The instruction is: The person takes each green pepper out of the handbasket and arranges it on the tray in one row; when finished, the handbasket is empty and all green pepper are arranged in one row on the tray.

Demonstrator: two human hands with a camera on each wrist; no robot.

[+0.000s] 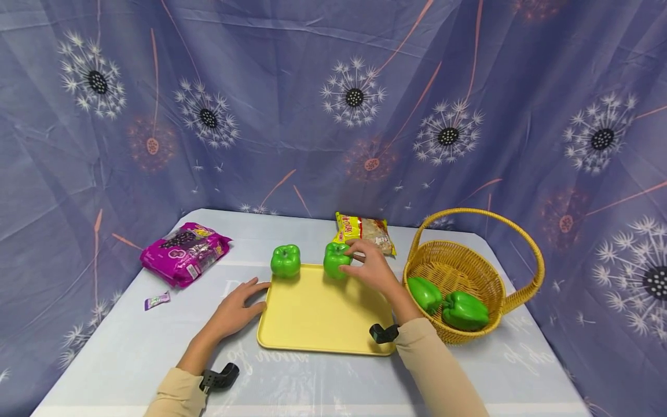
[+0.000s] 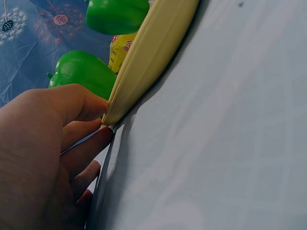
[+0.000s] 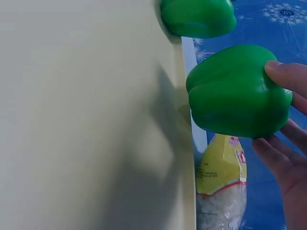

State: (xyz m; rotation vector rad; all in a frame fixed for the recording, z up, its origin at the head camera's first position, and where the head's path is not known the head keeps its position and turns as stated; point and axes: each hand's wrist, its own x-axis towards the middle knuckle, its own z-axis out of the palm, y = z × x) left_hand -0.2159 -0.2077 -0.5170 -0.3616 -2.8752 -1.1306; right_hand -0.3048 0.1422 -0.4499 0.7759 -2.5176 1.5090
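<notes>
My right hand [image 1: 367,267] pinches a green bell pepper [image 1: 334,262] at the far edge of a yellow tray [image 1: 323,315]. In the right wrist view, the thumb lies on one side of this pepper [image 3: 235,93] and the fingers on another. A second green bell pepper [image 1: 285,262] rests at the tray's far left corner. My left hand [image 1: 237,310] touches the tray's left rim with its thumb and fingertips, the fingers fairly straight. The left wrist view shows this hand [image 2: 53,129] against the tray's outer wall [image 2: 148,57].
At the right stands a wicker basket [image 1: 500,278] with a tall handle, two more green peppers inside. A yellow snack bag [image 1: 372,231] lies behind the tray. On the left are a purple bag [image 1: 186,252] and a small purple wrapped packet [image 1: 157,300]. A patterned curtain [image 1: 292,116] hangs behind.
</notes>
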